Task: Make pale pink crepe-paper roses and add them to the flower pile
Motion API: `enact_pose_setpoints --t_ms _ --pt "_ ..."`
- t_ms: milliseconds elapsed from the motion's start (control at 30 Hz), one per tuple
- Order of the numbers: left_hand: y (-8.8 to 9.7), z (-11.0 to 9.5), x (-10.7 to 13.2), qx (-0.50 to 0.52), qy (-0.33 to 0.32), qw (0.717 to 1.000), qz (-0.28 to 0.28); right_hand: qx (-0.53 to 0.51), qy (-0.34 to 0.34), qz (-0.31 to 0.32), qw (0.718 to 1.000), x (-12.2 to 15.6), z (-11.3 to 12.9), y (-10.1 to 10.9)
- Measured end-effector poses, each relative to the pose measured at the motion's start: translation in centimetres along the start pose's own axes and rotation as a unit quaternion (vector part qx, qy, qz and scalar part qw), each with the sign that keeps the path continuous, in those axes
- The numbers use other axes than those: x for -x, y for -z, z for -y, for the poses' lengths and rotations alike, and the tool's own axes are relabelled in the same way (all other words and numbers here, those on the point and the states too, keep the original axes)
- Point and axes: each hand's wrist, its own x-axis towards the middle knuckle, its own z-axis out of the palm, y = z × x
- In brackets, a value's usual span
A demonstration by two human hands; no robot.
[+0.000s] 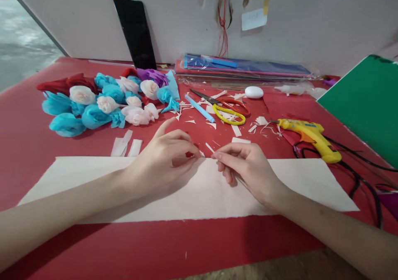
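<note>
A long pale sheet of crepe paper [149,207] lies across the table below my hands. My left hand [164,153] is over its far edge, thumb and forefinger pinched at that edge, the other fingers raised. Just to the right, my right hand [245,164] also pinches at the far edge, its remaining fingers curled beneath. A short gap separates the two pinches. How much paper sits between the fingertips is partly hidden. A thin white paper sliver [209,147] shows beside my right fingertips.
Blue and pale paper flowers [98,117] are heaped at back left. Beyond my hands lie scissors [230,113], a blue pen [200,109] and paper scraps [236,130]. A yellow glue gun [311,135] with black cord rests right, near a green board [367,105]. A phone [135,33] leans against the wall.
</note>
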Motion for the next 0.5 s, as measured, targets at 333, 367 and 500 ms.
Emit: enact_pose_setpoints --t_ms 333,367,500 --pt "0.55 0.51 -0.35 0.086 0.088 0.992 0.039 -0.004 -0.001 0.001 1.000 0.14 -0.09 0.11" --pt "0.60 0.57 -0.35 0.099 0.100 0.989 0.039 -0.007 0.000 0.003 1.000 0.13 -0.11 0.14" --pt "0.84 0.53 -0.50 0.167 0.162 0.972 0.016 -0.021 0.013 0.012 1.000 0.11 -0.07 0.22"
